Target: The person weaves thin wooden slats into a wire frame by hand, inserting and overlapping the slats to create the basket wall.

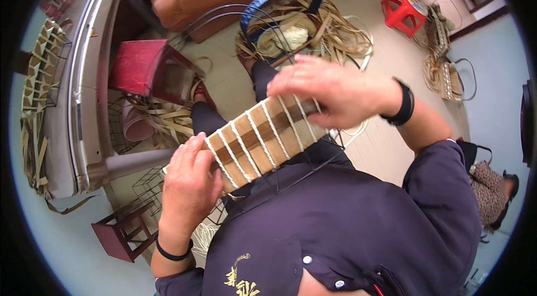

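Your left hand (pixel 190 178) has its grip closed on the left end of the brown strip panel (pixel 274 142), which sits on the black wire frame (pixel 309 173) before your dark shirt (pixel 363 201). Your right hand (pixel 341 92) arches over the right end; whether its grip pinches anything, I cannot tell.

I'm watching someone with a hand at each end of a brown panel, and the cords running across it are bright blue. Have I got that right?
Not quite: in the head view, the cords are white. The left hand and right hand are indeed at opposite ends of the brown panel.
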Available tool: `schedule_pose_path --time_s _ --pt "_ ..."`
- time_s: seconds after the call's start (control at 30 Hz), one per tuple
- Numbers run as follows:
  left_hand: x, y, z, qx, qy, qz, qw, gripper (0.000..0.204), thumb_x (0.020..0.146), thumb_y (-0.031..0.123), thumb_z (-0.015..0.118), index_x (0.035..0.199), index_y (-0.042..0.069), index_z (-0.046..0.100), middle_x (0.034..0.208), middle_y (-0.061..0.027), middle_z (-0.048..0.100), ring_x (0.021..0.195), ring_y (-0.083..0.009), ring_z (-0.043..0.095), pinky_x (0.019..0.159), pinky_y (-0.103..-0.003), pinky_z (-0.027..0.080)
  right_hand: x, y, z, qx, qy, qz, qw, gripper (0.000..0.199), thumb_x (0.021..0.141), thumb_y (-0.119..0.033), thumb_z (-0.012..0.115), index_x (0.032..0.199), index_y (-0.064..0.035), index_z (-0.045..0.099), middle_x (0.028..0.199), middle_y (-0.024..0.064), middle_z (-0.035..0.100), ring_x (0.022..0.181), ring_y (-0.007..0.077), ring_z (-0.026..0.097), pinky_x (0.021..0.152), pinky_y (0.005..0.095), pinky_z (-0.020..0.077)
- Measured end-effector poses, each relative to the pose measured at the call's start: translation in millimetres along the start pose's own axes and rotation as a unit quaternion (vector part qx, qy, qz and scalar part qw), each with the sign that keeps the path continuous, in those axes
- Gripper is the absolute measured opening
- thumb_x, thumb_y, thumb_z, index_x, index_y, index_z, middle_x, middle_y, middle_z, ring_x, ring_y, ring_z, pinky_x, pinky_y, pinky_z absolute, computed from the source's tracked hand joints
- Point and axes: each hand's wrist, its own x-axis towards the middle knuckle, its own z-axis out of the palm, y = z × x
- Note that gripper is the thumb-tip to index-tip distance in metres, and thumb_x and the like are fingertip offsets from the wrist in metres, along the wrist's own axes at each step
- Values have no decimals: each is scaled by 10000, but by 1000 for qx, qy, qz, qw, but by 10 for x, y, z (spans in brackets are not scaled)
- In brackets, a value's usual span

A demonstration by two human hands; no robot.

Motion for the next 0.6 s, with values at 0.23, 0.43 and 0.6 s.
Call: schedule_pose_path --time_s 0.23,0.43,0.6 --pt "-52 -17 -25 -12 -9 -6 1000 390 760 62 778 1087 -13 580 1316 -285 619 1213 -446 615 1106 -513 476 -357 57 -175 -6 -28 49 998 863 673 62 622 1510 -57 449 1409 188 556 1295 394 553 1069 444 506" --pt "-40 -36 -18 -8 -9 -2 1000 397 736 54 800 1061 -12 583 1319 -292 621 1191 -450 631 1093 -506 492 -321 109 -161 -34 -48 48 997 852 685 37 648 1510 -55 455 1402 187 561 1248 394 590 1034 456 521" --pt "-72 -45 -31 -7 -13 -13 1000 389 731 64 805 1041 -8 581 1322 -292 619 1205 -446 624 1098 -503 488 -243 120 -175 -14 -57 40 997 834 682 17 657 1493 -38 475 1340 197 596 1189 402 621 995 454 539"
